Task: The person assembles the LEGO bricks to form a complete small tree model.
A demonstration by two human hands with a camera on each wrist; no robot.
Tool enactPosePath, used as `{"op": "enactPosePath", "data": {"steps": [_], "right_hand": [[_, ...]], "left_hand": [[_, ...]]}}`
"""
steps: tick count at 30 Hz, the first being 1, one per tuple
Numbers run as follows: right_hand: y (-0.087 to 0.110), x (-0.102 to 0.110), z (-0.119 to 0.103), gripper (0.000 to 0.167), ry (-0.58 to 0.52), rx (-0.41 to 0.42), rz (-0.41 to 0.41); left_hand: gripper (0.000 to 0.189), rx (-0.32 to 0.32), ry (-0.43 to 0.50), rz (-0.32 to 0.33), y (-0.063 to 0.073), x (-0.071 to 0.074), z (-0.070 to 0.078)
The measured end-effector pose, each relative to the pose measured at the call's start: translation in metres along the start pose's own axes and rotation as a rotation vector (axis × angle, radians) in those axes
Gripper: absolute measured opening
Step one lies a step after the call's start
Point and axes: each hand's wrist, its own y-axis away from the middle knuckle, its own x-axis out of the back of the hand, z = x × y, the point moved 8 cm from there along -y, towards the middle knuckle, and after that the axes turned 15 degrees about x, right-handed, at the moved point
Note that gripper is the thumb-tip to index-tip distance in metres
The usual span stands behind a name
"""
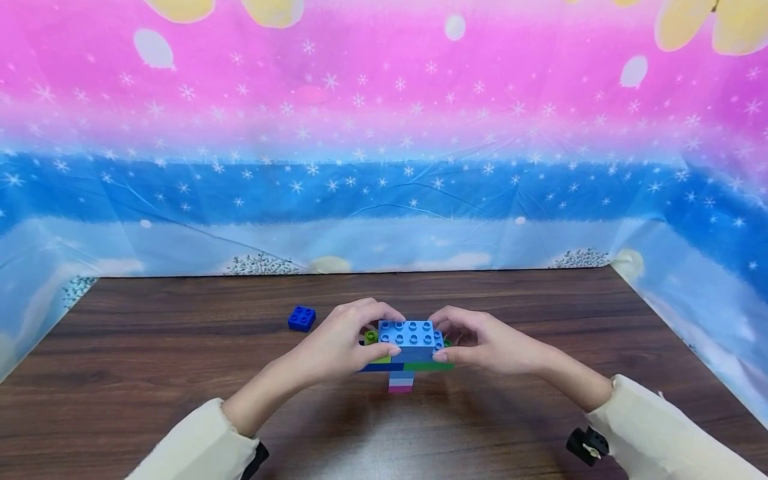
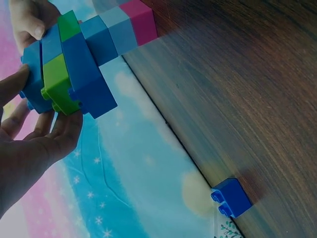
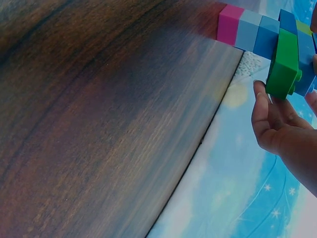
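Note:
A tower of toy building bricks stands upright on the table, with a pink brick (image 2: 138, 22) at its foot and lighter blue bricks above. Across this narrow stem lie a dark blue brick (image 2: 89, 74) and a green brick (image 3: 283, 62), side by side. Over them sit a lime brick (image 2: 56, 79) and a mid-blue one, topped by a long blue brick (image 1: 408, 338). My left hand (image 1: 342, 337) pinches the top brick's left end, thumb in front and fingers behind. At the tower's right end, my right hand (image 1: 483, 340) grips the upper bricks between thumb and fingers.
A loose dark blue brick (image 1: 302, 319) with studs up lies behind and left of the tower. The brown wooden table (image 1: 180, 347) ends at a printed cloth backdrop (image 1: 384, 187), which also runs along the sides.

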Motion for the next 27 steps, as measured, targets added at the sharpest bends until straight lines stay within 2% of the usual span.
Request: {"op": "enactPosePath", "data": {"steps": [16,27], "right_hand": [[-0.0016,0.0002,0.0001,0.032,0.017,0.005,-0.009],[-0.0005,0.0009,0.0003,0.032,0.009,-0.011,-0.005]], "left_hand": [[0.032,0.022,0.022,0.018,0.0008,0.0005,-0.0018],[0.03,0.008,0.038,0.021,0.0,-0.0011,-0.0019]]}}
